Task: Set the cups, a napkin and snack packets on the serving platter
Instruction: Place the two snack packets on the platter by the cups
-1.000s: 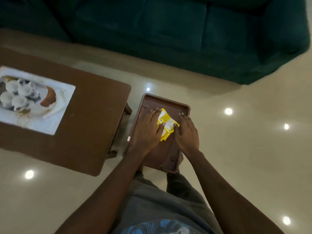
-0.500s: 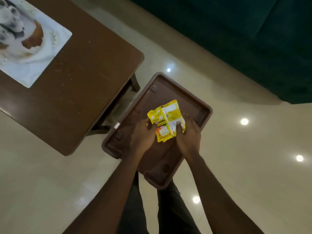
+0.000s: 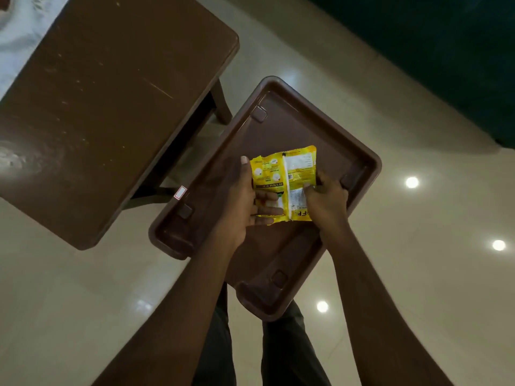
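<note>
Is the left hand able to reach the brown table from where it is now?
Probably yes: the left hand holds the yellow packets over the tray, and the table lies just beside, nothing between.

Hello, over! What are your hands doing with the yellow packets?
Left hand and right hand both gripping yellow snack packets, over brown platter. Nothing blocking platter. No cups or napkin in view.

Packet (image 3: 284,182) print too small to read; tray (image 3: 359,162) middle hidden under hands; table (image 3: 111,107) cropped at left.
</note>
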